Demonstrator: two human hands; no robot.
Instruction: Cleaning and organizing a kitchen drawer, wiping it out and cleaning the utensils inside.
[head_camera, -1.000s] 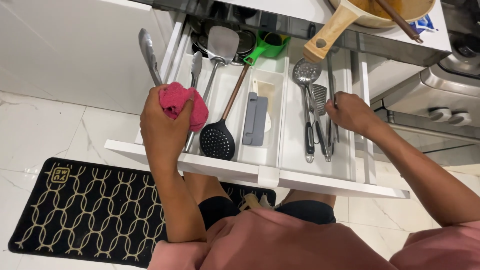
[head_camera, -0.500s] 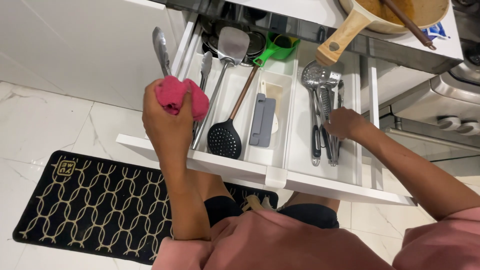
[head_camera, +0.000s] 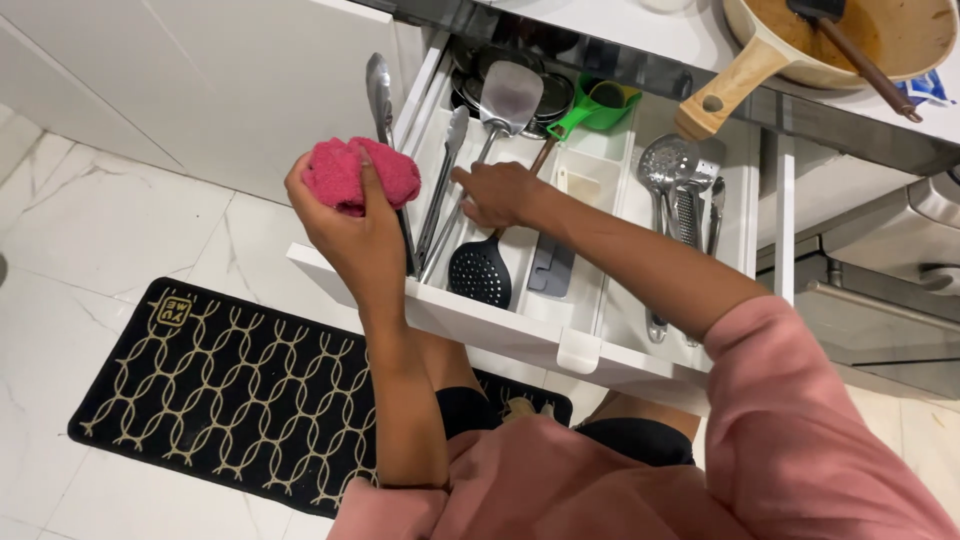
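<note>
Above the drawer's (head_camera: 480, 325) front left corner, your left hand (head_camera: 355, 225) is closed around a bunched pink cloth (head_camera: 360, 175), fingers wrapped over it, holding it clear of the drawer. Your right hand (head_camera: 500, 193) reaches across into the open white drawer, fingers loosely curled and touching the handles of a steel slotted turner (head_camera: 505, 100) and a black slotted spoon (head_camera: 482, 272); whether it actually grips either one, you cannot tell. Just left of that hand lie metal tongs (head_camera: 440, 190). Further right sit a steel skimmer (head_camera: 665, 160) and a grater (head_camera: 687, 210). On the counter above rests a cream pan (head_camera: 850, 40). Below lies a black patterned mat (head_camera: 210, 390).
</note>
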